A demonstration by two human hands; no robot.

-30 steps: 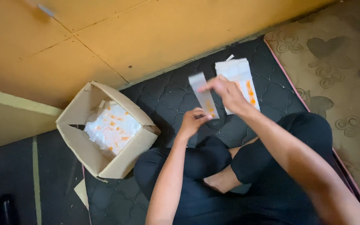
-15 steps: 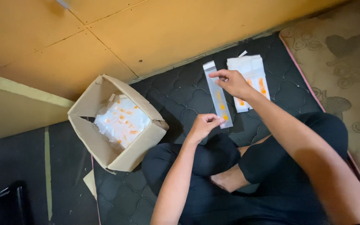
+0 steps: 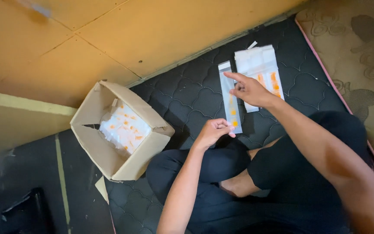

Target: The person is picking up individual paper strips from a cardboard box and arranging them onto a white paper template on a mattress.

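I sit cross-legged on a dark quilted mattress (image 3: 187, 97). A long, narrow clear plastic sleeve (image 3: 230, 96) with small orange pieces inside is stretched between my hands. My left hand (image 3: 213, 131) pinches its near end with curled fingers. My right hand (image 3: 248, 89) holds its upper part, index finger pointing along the sleeve. Just beyond my right hand lies a flat stack of similar clear sleeves with orange pieces (image 3: 259, 71).
An open cardboard box (image 3: 120, 167) lies to my left on the mattress, holding a clear bag of white and orange pieces (image 3: 124, 128). A yellow tiled floor (image 3: 122, 34) runs behind. A patterned beige carpet (image 3: 360, 56) borders the mattress on the right.
The sleeve has gone from raised in my right hand to laid out lengthwise toward the mattress. My left hand has come up and taken its near end.
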